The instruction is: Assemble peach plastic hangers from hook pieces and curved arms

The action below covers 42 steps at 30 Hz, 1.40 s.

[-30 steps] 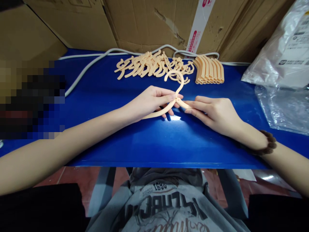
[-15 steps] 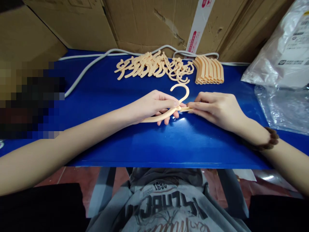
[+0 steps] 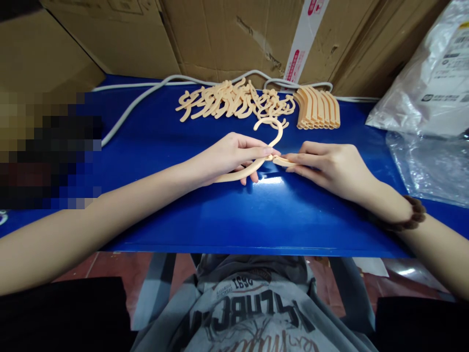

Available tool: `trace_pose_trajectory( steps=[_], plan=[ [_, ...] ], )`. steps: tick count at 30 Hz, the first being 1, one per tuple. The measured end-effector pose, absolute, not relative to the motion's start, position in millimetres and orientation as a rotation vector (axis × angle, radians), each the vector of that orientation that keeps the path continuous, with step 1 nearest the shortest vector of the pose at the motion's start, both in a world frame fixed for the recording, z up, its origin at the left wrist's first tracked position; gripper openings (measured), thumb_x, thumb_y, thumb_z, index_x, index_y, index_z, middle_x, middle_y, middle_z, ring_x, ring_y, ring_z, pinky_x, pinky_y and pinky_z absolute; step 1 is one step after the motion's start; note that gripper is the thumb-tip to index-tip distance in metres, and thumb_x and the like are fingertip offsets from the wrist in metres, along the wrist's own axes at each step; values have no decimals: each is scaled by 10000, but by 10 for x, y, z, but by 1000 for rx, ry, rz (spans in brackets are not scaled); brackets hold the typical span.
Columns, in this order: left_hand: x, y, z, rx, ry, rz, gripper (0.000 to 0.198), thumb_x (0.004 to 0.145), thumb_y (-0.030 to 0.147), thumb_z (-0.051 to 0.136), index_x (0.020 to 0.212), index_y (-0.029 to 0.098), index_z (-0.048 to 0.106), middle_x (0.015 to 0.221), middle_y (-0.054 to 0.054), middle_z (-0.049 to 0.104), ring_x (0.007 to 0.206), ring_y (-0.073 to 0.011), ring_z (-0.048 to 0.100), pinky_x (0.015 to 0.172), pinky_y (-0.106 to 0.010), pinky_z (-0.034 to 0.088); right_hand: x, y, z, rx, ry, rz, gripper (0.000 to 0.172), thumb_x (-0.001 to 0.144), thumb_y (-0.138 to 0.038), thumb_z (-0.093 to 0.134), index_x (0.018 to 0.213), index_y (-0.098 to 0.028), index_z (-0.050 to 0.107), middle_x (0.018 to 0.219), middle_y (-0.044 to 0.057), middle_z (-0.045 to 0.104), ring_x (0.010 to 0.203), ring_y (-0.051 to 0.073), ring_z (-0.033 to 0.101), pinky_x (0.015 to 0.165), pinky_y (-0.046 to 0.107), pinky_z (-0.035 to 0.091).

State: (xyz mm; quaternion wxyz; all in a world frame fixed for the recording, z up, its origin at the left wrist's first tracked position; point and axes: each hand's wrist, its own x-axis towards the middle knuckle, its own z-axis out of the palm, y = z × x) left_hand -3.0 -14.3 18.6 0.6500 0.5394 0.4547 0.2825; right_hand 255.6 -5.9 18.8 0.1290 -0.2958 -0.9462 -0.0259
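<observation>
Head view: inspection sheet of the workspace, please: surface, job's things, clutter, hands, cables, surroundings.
Surface: blue tabletop, glossy, light reflected below the hands.
Job's things: beige hook-and-arm hanger piece; short hanger arm by its joint, whether attached can't be told. Behind: heaped hanger pieces, stacked hanger arms.
Clutter: clear plastic, printed plastic bag, both right.
Hands: left hand grips the hanger piece; right hand pinches the short arm.
Cables: white cable behind the heap.
Surroundings: cardboard behind; part at left pixelated.
</observation>
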Motion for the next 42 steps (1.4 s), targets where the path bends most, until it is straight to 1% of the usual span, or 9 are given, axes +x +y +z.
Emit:
trace_pose_trajectory(
  steps=[6, 12, 17, 21, 24, 29, 35, 39, 42],
  plan=[
    [-28, -161, 201, 1253, 1038, 611, 188, 990, 209, 693, 1087, 148, 843, 579, 14, 639, 515, -107, 666, 435, -164, 477, 2541, -73, 178, -861, -2787, -75, 400, 1121, -402, 474, 1300, -217, 780, 962, 62, 754, 782, 153, 686, 628, 269, 400],
    [-51, -150, 188, 1293, 1013, 573, 184, 982, 223, 690, 1061, 150, 839, 583, 15, 638, 501, -95, 654, 442, -148, 463, 2539, -92, 175, -837, -2786, -115, 384, 1119, -399, 487, 1245, -208, 795, 964, 61, 755, 795, 150, 692, 622, 269, 392],
    [-71, -136, 158, 1348, 971, 557, 177, 962, 279, 721, 978, 144, 834, 587, 9, 649, 502, -100, 658, 448, -153, 475, 2544, -95, 173, -804, -2788, -163, 398, 1126, -408, 473, 1285, -212, 779, 955, 50, 750, 778, 144, 679, 617, 269, 385],
    [-47, -154, 176, 1384, 997, 573, 169, 972, 249, 713, 936, 127, 825, 572, 8, 667, 439, -75, 610, 429, -141, 443, 2544, -98, 164, -802, -2801, -186, 411, 1132, -412, 455, 1237, -197, 789, 956, 51, 748, 787, 144, 687, 612, 273, 376],
    [-31, -168, 201, 1418, 1018, 579, 172, 976, 236, 707, 911, 127, 824, 559, 4, 677, 423, -74, 599, 425, -141, 432, 2539, -109, 161, -822, -2811, -197, 422, 1137, -419, 435, 1268, -211, 779, 946, 51, 748, 777, 140, 682, 606, 268, 368],
    [-41, -172, 208, 1448, 1034, 594, 168, 978, 231, 704, 934, 129, 830, 547, 3, 682, 418, -75, 598, 427, -139, 438, 2531, -127, 159, -837, -2808, -199, 440, 1138, -442, 425, 1329, -236, 763, 943, 42, 746, 747, 133, 678, 584, 261, 356],
    [-38, -160, 192, 1449, 1029, 630, 185, 978, 227, 690, 1022, 128, 840, 554, 1, 679, 445, -83, 613, 436, -143, 453, 2528, -138, 156, -876, -2812, -177, 467, 1141, -458, 398, 1371, -248, 745, 956, 43, 742, 734, 129, 666, 579, 267, 344],
    [-44, -137, 198, 1445, 1025, 656, 179, 977, 228, 695, 1009, 128, 840, 547, 5, 668, 456, -83, 619, 443, -138, 465, 2520, -143, 153, -860, -2816, -137, 481, 1142, -464, 385, 1361, -231, 744, 927, 43, 735, 720, 131, 652, 581, 259, 345],
    [-52, -143, 167, 1454, 1020, 653, 174, 978, 227, 691, 962, 124, 829, 563, 3, 669, 466, -87, 631, 447, -142, 483, 2519, -130, 179, -878, -2800, -103, 488, 1140, -466, 382, 1335, -217, 754, 906, 45, 724, 712, 137, 647, 582, 263, 346]
  ],
)
